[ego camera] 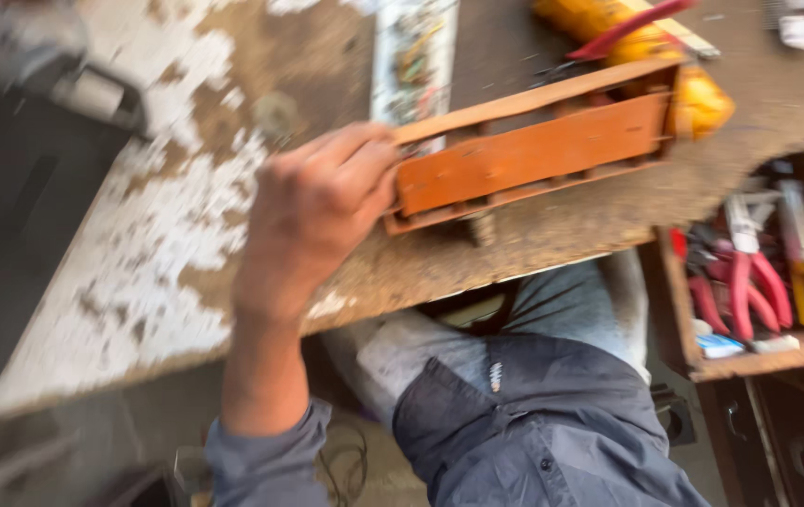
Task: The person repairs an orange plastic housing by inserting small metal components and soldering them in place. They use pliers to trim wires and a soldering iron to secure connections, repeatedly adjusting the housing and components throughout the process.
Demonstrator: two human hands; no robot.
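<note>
Worn workbench (pixel 139 282) | left hand (pixel 313 221) fingers (pixel 364 155) clenched on orange frame's (pixel 533 150) near end

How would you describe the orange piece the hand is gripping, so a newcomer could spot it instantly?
Start at the worn wooden workbench with flaking white paint. Near its front edge, the left hand grips one end of a long orange frame with raised rims. The yellow tool behind it is rounded, not flat-sided.
</note>
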